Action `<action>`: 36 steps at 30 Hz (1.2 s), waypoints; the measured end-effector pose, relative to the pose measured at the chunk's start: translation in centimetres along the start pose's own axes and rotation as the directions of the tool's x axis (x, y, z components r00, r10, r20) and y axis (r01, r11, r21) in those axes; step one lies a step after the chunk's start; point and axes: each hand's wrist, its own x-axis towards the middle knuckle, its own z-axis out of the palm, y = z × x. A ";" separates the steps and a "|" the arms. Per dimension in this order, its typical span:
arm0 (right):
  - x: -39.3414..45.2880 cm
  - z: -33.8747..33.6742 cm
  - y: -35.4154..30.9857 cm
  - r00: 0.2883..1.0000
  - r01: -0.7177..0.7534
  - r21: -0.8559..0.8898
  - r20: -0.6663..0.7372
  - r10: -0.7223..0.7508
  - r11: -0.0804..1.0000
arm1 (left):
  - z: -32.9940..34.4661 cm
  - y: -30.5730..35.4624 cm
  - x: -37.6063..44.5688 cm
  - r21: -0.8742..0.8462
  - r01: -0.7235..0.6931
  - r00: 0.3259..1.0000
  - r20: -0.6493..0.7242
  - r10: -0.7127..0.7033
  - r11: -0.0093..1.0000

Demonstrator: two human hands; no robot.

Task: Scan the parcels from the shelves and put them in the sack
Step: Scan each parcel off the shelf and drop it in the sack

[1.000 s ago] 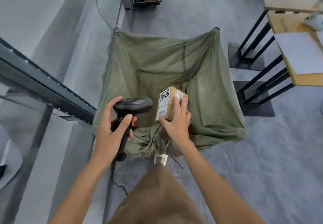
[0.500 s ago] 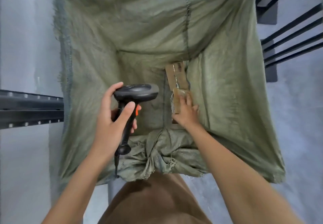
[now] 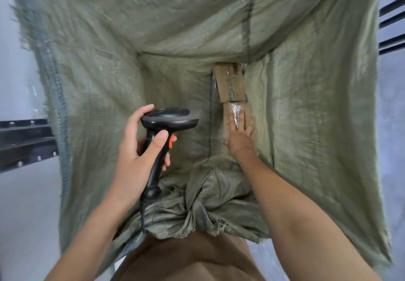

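Observation:
A big olive-green woven sack (image 3: pixel 105 66) hangs open below me and fills most of the view. Deep inside it, my right hand (image 3: pixel 241 137) rests with fingers spread on a small taped cardboard parcel (image 3: pixel 230 114). The hand is blurred; whether it still grips the parcel is unclear. Another brown cardboard parcel (image 3: pixel 230 83) lies just beyond it at the sack's bottom. My left hand (image 3: pixel 140 147) stays above the sack's near side, closed around the handle of a black barcode scanner (image 3: pixel 168 120) with an orange trigger.
A dark metal shelf rail (image 3: pixel 24 142) juts in at the left edge. Black metal bars (image 3: pixel 392 26) show at the upper right past the sack's rim. The sack's near edge (image 3: pixel 197 210) is bunched up against my brown clothing. Grey floor surrounds it.
My view has tilted down and closed in on the sack. My right hand has carried the small parcel from above the rim down to the bottom, beside the other parcel. The scanner hand held still.

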 end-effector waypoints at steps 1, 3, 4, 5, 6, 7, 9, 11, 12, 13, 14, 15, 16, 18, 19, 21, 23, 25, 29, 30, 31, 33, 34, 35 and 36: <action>0.2 0.0 -0.2 1.000 0.010 0.020 -0.008 -0.010 1.000 | 0.1 0.1 0.1 -0.002 0.008 1.000 -0.002 -0.008 1.000; 0.7 0.2 -0.4 0.999 0.028 0.056 -0.018 -0.027 0.998 | 0.2 0.1 0.4 -0.008 0.024 1.000 -0.010 -0.024 1.000; 0.9 0.3 -0.5 0.999 0.031 0.058 -0.018 -0.030 0.998 | 0.3 0.0 0.5 -0.009 0.031 0.999 -0.011 -0.031 0.999; 1.1 0.4 -0.5 0.999 0.032 0.044 -0.020 -0.031 0.999 | 0.3 -0.1 0.7 -0.007 0.037 0.999 -0.009 -0.037 0.999; 1.1 0.5 -0.5 0.999 0.028 0.022 -0.025 -0.028 0.999 | 0.4 -0.2 0.8 -0.003 0.043 0.999 -0.007 -0.043 0.999; 1.1 0.5 -0.5 0.999 0.022 0.001 -0.028 -0.022 1.000 | 0.4 -0.3 0.9 0.001 0.048 0.999 -0.005 -0.048 0.999; 1.1 0.5 -0.5 0.999 0.016 -0.015 -0.030 -0.016 1.000 | 0.5 -0.3 1.0 0.007 0.056 0.998 -0.004 -0.056 0.998; 1.0 0.5 -0.6 0.999 0.014 -0.010 -0.041 -0.015 1.000 | 0.6 -0.2 0.9 0.014 0.058 0.998 0.004 -0.058 0.998; 0.9 0.6 -0.6 0.999 0.013 -0.010 -0.052 -0.014 1.000 | 0.7 -0.3 0.8 0.020 0.059 0.998 0.006 -0.059 0.998; 0.8 0.6 -0.6 0.998 0.012 -0.013 -0.062 -0.013 1.000 | 0.7 -0.4 0.7 0.024 0.062 0.998 0.006 -0.063 0.998; 0.8 0.7 -0.6 0.997 0.010 -0.019 -0.072 -0.011 1.000 | 0.7 -0.5 0.5 0.023 0.069 0.998 0.002 -0.069 0.997; 0.7 0.7 -0.7 0.996 0.009 -0.023 -0.085 -0.011 1.000 | 0.7 -0.6 0.4 0.021 0.074 0.997 -0.003 -0.074 0.997; 0.8 0.7 -0.8 0.995 0.008 -0.023 -0.096 -0.010 1.000 | 0.7 -0.8 0.3 0.018 0.076 0.997 -0.005 -0.076 0.997; 0.7 0.5 -1.0 0.995 -0.001 -0.002 -0.103 0.001 1.000 | 0.8 -1.1 0.0 0.008 0.079 0.997 -0.002 -0.079 0.997; 0.7 0.4 -1.1 0.995 -0.007 0.007 -0.102 0.008 1.000 | 1.0 -1.3 -0.1 -0.002 0.082 0.997 -0.002 -0.082 0.997; 0.6 0.2 -1.3 0.995 -0.011 0.019 -0.097 0.013 1.000 | 1.4 -1.5 -0.3 -0.011 0.091 0.996 0.000 -0.091 0.996; 0.6 -0.1 -1.3 0.996 -0.010 0.035 -0.094 0.013 0.999 | 2.0 -1.7 -0.3 -0.005 0.088 0.996 0.009 -0.088 0.996; 0.5 -0.4 -1.4 0.995 -0.006 0.060 -0.102 0.012 0.998 | 2.4 -1.9 -0.2 0.008 0.077 0.997 0.022 -0.077 0.997; -0.4 -1.0 -1.4 0.991 0.015 0.130 -0.136 0.002 0.991 | 2.9 -2.0 -0.5 0.032 0.058 0.998 0.029 -0.059 0.998; -1.0 -1.2 -1.5 0.987 0.029 0.151 -0.160 -0.005 0.988 | 3.0 -2.1 -0.6 0.037 0.050 0.998 0.027 -0.051 0.998; -1.6 -1.4 -1.6 0.981 0.047 0.175 -0.191 -0.013 0.983 | 3.1 -2.1 -0.7 0.042 0.040 0.999 0.022 -0.041 0.998; -3.2 -2.1 -1.8 0.968 0.088 0.220 -0.251 -0.030 0.972 | 3.2 -2.2 -1.0 0.051 0.014 1.000 0.004 -0.015 0.999; -4.0 -2.6 -1.9 0.958 0.113 0.228 -0.282 -0.046 0.967 | 3.2 -2.2 -1.2 0.057 -0.001 1.000 -0.005 0.002 0.998; -4.8 -3.1 -1.9 0.947 0.143 0.222 -0.314 -0.068 0.965 | 3.2 -2.1 -1.5 0.062 -0.020 1.000 -0.015 0.021 0.998; -5.7 -3.5 -1.7 0.934 0.174 0.208 -0.346 -0.094 0.963 | 3.2 -1.9 -1.8 0.062 -0.040 0.999 -0.026 0.042 0.997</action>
